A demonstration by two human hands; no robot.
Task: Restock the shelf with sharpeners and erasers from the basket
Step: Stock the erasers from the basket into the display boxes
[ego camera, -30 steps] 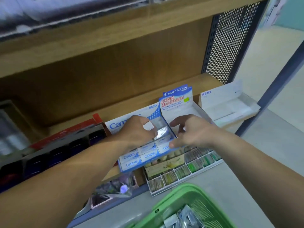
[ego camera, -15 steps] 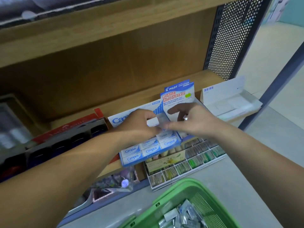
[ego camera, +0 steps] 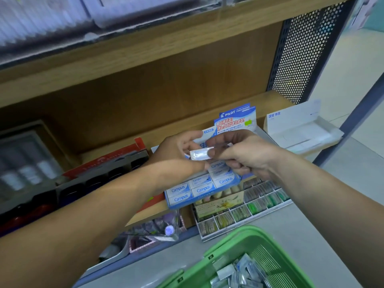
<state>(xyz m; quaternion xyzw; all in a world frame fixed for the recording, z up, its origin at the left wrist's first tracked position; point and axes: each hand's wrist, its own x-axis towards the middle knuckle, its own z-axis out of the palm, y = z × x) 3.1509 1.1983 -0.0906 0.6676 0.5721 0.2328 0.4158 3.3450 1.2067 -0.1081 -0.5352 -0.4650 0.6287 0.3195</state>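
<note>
Above the Campus eraser box (ego camera: 204,189) on the shelf (ego camera: 270,100), we now hold a wrapped eraser (ego camera: 199,155) lifted clear; half a second ago both hands were down at the box's back rows. Left hand (ego camera: 176,156) pinches its left end, right hand (ego camera: 247,156) pinches the right end. Likely re-orienting before slotting it in. Basket (ego camera: 226,243) has plenty of stock left.

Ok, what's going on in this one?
A person is at a shop shelf, holding a small wrapped eraser between both hands. The left hand and right hand each pinch an end of it, just above an open box of Campus erasers. A green basket below holds more wrapped pieces.
</note>
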